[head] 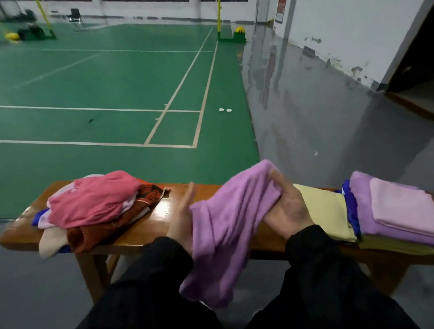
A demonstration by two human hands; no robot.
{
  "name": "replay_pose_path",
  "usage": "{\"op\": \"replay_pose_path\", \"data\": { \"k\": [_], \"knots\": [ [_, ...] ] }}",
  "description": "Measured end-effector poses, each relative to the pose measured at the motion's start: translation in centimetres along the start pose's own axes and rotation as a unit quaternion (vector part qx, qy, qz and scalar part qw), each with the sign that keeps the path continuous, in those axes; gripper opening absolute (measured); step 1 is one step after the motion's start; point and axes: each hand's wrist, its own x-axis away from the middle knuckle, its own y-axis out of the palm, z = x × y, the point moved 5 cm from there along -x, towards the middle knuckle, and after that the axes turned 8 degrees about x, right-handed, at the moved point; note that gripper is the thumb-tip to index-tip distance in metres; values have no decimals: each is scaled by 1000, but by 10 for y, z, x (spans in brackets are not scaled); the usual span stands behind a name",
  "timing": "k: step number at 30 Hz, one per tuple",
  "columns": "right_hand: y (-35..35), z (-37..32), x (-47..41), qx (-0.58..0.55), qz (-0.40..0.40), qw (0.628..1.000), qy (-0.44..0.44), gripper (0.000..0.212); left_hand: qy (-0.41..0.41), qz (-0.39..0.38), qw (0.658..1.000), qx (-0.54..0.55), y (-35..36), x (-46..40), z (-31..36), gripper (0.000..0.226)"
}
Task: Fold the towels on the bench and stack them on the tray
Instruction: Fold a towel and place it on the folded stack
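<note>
Two hands on one purple towel (228, 223), and you are mid-fold. Your right hand (287, 208) pinches the upper end of it, fingers curled round the cloth near 2 o'clock from the middle of the bench (158, 216). Your left hand (182, 215) stands flat and straight-fingered against the towel's left edge, apart from the right, with the cloth between them. The lower end hangs off the front of the bench, down between your black sleeves.

The unfolded pile (96, 207), pink on top with rust, cream and blue beneath, waits at 9 o'clock. The folded stack (399, 213) sits at 3 o'clock, lilac over purple, blue and yellow; the tray itself I cannot make out under it.

Next, I judge, you need that hanging end brought up onto the wood and laid square before you halve it.

Writing? Only a red poster (281, 4) far off at 1 o'clock, too blurred to read.
</note>
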Motion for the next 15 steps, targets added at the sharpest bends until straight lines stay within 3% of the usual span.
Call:
{"op": "replay_pose_path", "data": {
  "k": [1, 3, 5, 7, 10, 12, 15],
  "knots": [
    [0, -1, 0, 17, -2, 1000, 9, 46, -35, -18, 999, -33, -7, 1, -11, 72],
    [-3, 8, 6, 89, -15, 993, 72, 67, -5, -35, 997, -73, -15, -3, -5, 69],
    [-11, 18, 13, 98, -20, 991, 92, 59, 61, -24, 998, 18, -13, -2, 20, 68],
    [-19, 24, 16, 17, -6, 998, 63, 64, 89, 1, 994, 64, -12, -1, 32, 63],
    [-28, 36, 23, -5, 8, 997, 71, 75, 5, -21, 1000, -19, -7, 10, 6, 75],
    [-31, 26, 23, -38, 32, 998, 36, 61, 26, -24, 999, -28, -20, 6, 11, 64],
    [-27, 16, 23, 89, 63, 994, 18, 29, 21, -6, 998, -53, -19, 1, 25, 64]
  ]
}}
